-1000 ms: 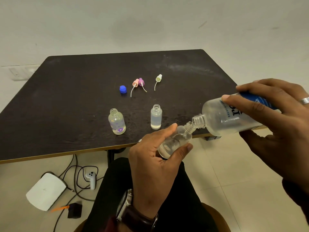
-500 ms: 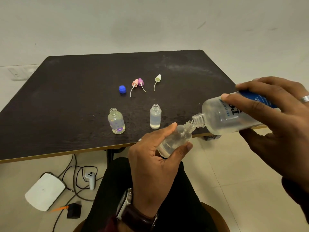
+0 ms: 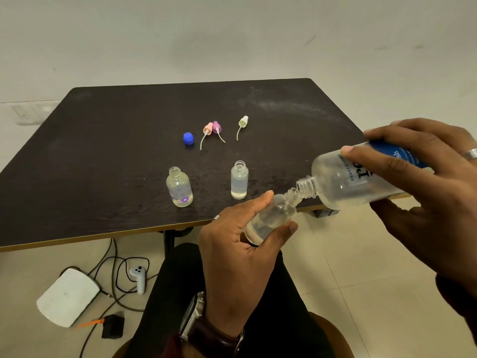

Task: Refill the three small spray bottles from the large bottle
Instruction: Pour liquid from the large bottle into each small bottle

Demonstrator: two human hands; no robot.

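Note:
My left hand (image 3: 233,251) grips a small clear bottle (image 3: 271,218), tilted with its open neck up and right, just in front of the table's near edge. My right hand (image 3: 426,192) holds the large clear bottle (image 3: 343,182) with a blue label tipped down, its threaded mouth touching the small bottle's neck. Two other small bottles stand open and upright on the dark table (image 3: 103,164): a flower-printed one (image 3: 180,187) and a slimmer one (image 3: 239,180), which holds clear liquid. Behind them lie a blue cap (image 3: 188,138) and pink (image 3: 207,129), purple (image 3: 216,128) and pale yellow (image 3: 242,122) spray tops with dip tubes.
Under the table's near edge the floor holds a white flat device (image 3: 67,297), black cables (image 3: 121,277), a white controller (image 3: 138,277) and a black plug (image 3: 112,329). My legs in dark trousers (image 3: 180,293) fill the lower middle. A wall stands behind the table.
Both hands hold nearly the same pouring pose. The liquid level in the small held bottle appears slightly higher than a second ago.

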